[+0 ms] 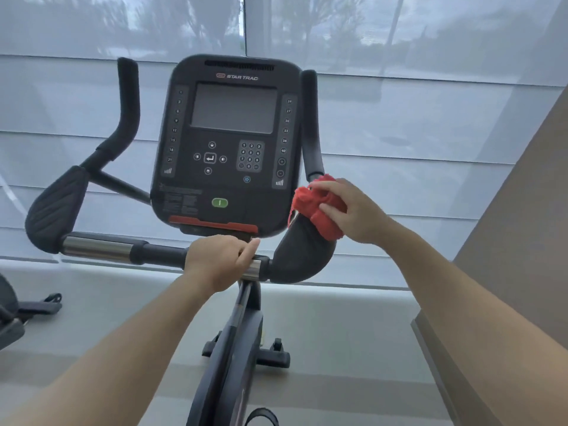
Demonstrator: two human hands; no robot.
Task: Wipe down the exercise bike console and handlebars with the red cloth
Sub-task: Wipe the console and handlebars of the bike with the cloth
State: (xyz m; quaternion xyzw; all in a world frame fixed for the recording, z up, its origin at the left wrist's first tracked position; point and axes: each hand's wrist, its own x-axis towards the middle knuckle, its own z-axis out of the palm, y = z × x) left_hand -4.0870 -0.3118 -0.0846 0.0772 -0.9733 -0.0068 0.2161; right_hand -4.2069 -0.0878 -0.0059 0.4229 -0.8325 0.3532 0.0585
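Observation:
The black bike console with a dark screen and keypad stands upright in the middle of the head view. Black handlebars run across below it, with padded elbow rests and upright grips on both sides. My right hand is shut on the bunched red cloth, pressing it onto the top of the right padded rest, just below the right upright grip. My left hand grips the crossbar under the console, next to a chrome sensor section.
A shaded window fills the background behind the bike. A beige wall rises at the right. The bike's frame and front foot stand on grey floor below. Part of another machine with a strap shows at the left edge.

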